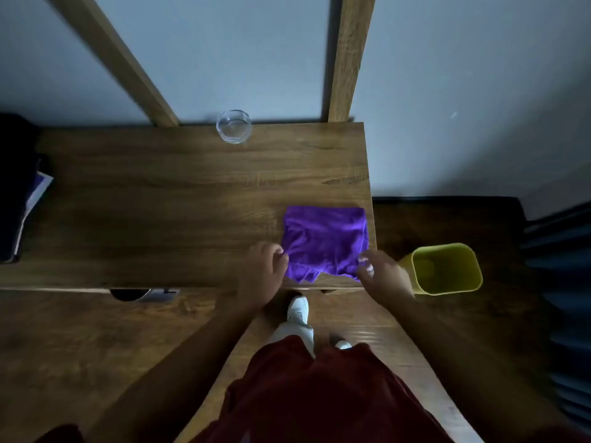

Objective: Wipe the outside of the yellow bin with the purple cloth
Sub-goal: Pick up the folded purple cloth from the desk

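Purple cloth (324, 241) pinched between left hand (265, 270), right hand (382, 273).

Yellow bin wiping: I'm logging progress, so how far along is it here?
Barely started. Nothing looks wiped yet: the yellow bin stands on the floor beside the wooden table, untouched. In hand: the purple cloth lies on the table's near right corner, with the left hand pinching its near left edge and the right hand at its near right edge. Left: lift the cloth and wipe the bin's outside.

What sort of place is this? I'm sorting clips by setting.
Probably a room at home: a wooden desk against a pale wall, a glass bowl on it, wood-look floor, a small yellow bin beside the desk.
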